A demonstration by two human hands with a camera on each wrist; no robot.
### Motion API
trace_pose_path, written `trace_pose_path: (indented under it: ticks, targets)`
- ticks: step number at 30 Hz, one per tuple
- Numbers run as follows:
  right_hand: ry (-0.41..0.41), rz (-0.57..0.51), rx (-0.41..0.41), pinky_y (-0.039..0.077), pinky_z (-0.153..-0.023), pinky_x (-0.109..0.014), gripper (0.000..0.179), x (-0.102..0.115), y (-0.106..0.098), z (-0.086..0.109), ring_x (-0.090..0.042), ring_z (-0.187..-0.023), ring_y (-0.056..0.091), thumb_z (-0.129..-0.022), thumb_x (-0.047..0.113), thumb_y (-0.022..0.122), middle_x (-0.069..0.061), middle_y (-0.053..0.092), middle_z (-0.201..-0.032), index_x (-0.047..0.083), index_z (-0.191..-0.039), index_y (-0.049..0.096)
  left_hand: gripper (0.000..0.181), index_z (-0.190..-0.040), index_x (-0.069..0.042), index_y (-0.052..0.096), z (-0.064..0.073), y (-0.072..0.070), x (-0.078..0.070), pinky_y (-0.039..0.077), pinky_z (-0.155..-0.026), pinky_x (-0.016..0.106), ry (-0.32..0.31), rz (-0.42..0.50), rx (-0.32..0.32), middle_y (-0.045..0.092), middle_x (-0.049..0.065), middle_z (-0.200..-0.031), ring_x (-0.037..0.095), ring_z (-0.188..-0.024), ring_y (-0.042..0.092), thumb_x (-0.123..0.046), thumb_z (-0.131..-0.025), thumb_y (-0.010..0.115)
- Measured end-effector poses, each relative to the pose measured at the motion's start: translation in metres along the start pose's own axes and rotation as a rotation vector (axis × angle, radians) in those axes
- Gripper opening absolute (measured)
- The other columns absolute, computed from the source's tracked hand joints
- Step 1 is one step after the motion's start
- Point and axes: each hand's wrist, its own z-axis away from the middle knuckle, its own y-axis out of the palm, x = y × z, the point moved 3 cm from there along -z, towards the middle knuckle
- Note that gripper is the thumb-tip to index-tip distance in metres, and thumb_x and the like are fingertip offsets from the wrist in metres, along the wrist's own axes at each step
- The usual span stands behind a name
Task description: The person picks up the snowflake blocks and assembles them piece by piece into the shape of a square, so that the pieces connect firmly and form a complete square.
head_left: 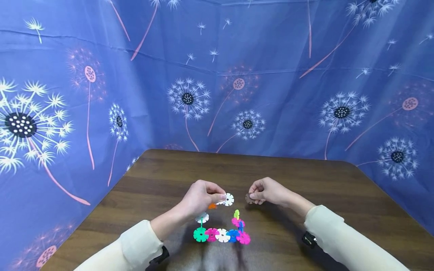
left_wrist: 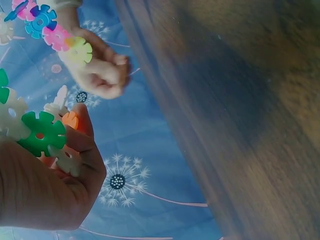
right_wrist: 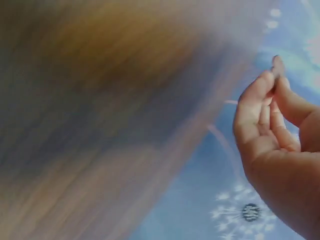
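My left hand pinches a chain of linked notched plastic discs near its white end disc. The chain bends round in an open loop: an orange disc and a pale disc lead down to a green disc. Along the front run pink, white and blue discs, then a pink corner disc. From there it rises to a yellow-green disc at the free end. Between thumb and fingers, my right hand pinches a single brown disc, apart from the white end disc.
A brown wooden table lies beneath both hands, with shadows of the arms and chain on it. Behind and beside it hangs a blue dandelion-print cloth. Dark wrist straps show under the pale sleeves.
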Motion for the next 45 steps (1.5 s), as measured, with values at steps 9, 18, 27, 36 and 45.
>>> trace_pose_path:
  ticks: [9, 18, 27, 36, 45]
  targets:
    - [0.015, -0.280, -0.059, 0.053, -0.064, -0.027, 0.020, 0.049, 0.000, 0.024, -0.014, -0.067, 0.060, -0.096, 0.009, 0.066, -0.013, 0.068, -0.085, -0.009, -0.105, 0.063, 0.006, -0.092, -0.007, 0.080, -0.007, -0.003, -0.015, 0.055, -0.063, 0.031, 0.041, -0.025, -0.018, 0.072, 0.000, -0.081, 0.014, -0.069, 0.065, -0.012, -0.089, 0.078]
    - [0.049, -0.416, -0.067, 0.047, -0.056, -0.018, 0.016, 0.059, 0.011, 0.033, -0.007, -0.062, 0.056, -0.097, 0.007, 0.061, -0.007, 0.066, -0.081, -0.006, -0.105, 0.058, 0.004, -0.090, -0.008, 0.080, -0.007, 0.001, -0.015, 0.055, -0.064, 0.032, 0.050, -0.023, -0.019, 0.072, -0.001, -0.081, 0.016, -0.071, 0.066, -0.011, -0.089, 0.079]
    - [0.064, -0.478, -0.111, 0.050, -0.061, -0.020, 0.015, 0.064, 0.017, 0.038, -0.007, -0.066, 0.060, -0.098, 0.007, 0.061, -0.005, 0.064, -0.084, -0.006, -0.105, 0.057, 0.005, -0.091, -0.008, 0.080, -0.005, 0.004, -0.015, 0.054, -0.061, 0.030, 0.075, -0.024, -0.043, 0.073, -0.001, -0.080, 0.016, -0.069, 0.067, -0.013, -0.089, 0.078]
    - [0.079, -0.506, -0.112, 0.050, -0.060, -0.021, 0.013, 0.063, 0.024, 0.039, -0.006, -0.063, 0.059, -0.097, 0.006, 0.061, -0.006, 0.066, -0.081, -0.006, -0.104, 0.057, 0.005, -0.089, -0.009, 0.080, -0.006, 0.007, -0.014, 0.053, -0.061, 0.028, 0.087, -0.050, -0.084, 0.073, -0.003, -0.081, 0.012, -0.069, 0.065, -0.014, -0.089, 0.079]
    - [0.086, -0.513, -0.127, 0.048, -0.057, -0.019, 0.012, 0.063, 0.029, 0.038, -0.005, -0.060, 0.057, -0.096, 0.003, 0.061, -0.006, 0.066, -0.079, -0.006, -0.103, 0.057, 0.005, -0.088, -0.009, 0.081, -0.002, 0.010, -0.012, 0.051, -0.058, 0.028, 0.096, -0.055, -0.102, 0.072, -0.003, -0.079, 0.007, -0.065, 0.060, -0.014, -0.087, 0.080]
